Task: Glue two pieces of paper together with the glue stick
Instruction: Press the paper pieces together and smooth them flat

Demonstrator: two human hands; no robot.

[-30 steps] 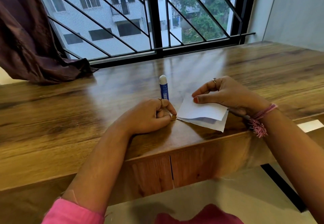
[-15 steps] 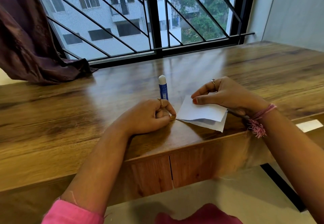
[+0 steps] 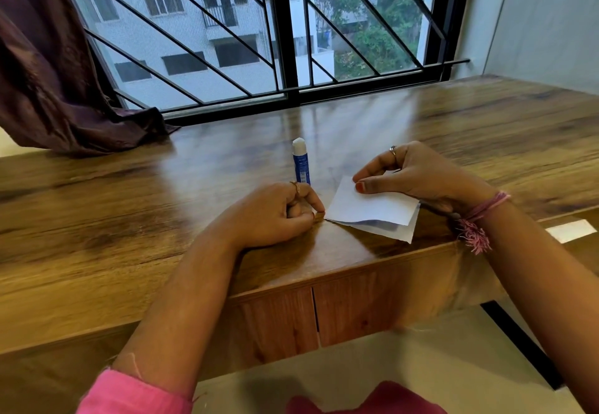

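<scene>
Two white sheets of paper lie stacked near the table's front edge, the top sheet (image 3: 369, 208) slightly askew over the lower sheet (image 3: 405, 234). My right hand (image 3: 418, 174) pinches the top sheet's far edge between thumb and fingers, and the sheet bows up a little off the lower one. My left hand (image 3: 275, 212) rests on the wood just left of the sheets, fingers curled in, index fingertip beside the paper's left corner. Nothing shows in its grasp. A blue glue stick (image 3: 300, 167) with a white top stands upright just behind my left hand.
The wooden table (image 3: 129, 219) runs wide to both sides and back to a barred window (image 3: 285, 41). A dark curtain (image 3: 48, 89) drapes onto the table's far left. A wall (image 3: 551, 18) closes the right side. Drawer fronts sit under the front edge.
</scene>
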